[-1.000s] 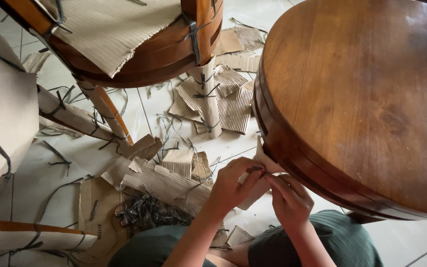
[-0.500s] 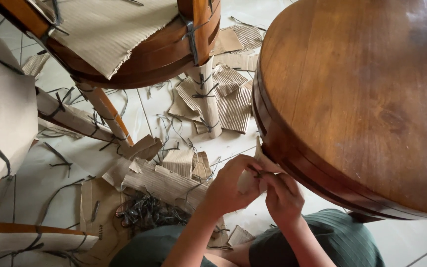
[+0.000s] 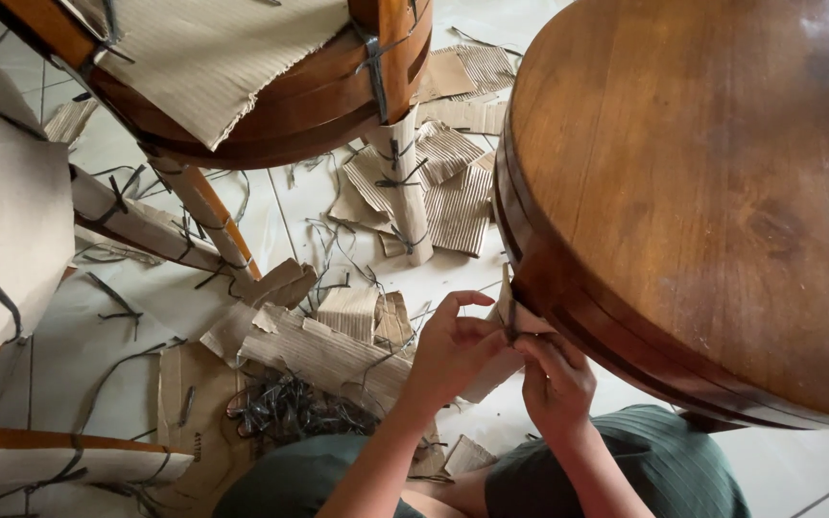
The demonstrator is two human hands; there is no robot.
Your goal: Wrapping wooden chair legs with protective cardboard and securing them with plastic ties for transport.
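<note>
— Under the big round table (image 3: 712, 182), near its left edge, what is seen?

— Two hands are seen close together. A piece of cardboard (image 3: 510, 312) is held between them, right against the table's rim.

— How is it held by the left hand (image 3: 453, 350)?

— The cardboard is pinched between the thumb and the bent fingers. One finger is lifted and curved above the rest.

— And the right hand (image 3: 554, 379)?

— Its fingers are curled and pressed together at the low end of the same piece. A thin black strap (image 3: 510, 326) is seen at the fingertips, but whether it is gripped cannot be told.

— Where is the piece, then?

— It is kept low in the middle of the scene, touching the table's rim, just above the green knees (image 3: 626, 460).

— What is found on the floor (image 3: 79, 336)?

— Many torn cardboard scraps (image 3: 323, 345) are spread on the pale tiles to the left of the hands. A heap of cut black straps (image 3: 285, 408) is piled near the left knee. More ribbed sheets (image 3: 453, 182) are laid farther off, by a wrapped leg (image 3: 405, 182).

— And far to the left?

— A round wooden stool (image 3: 271, 86) is seen there, partly wrapped in cardboard and tied with black straps. Another wrapped piece (image 3: 2, 221) is seen at the left edge, and a long wrapped bar (image 3: 59, 460) is laid near the bottom left.
</note>
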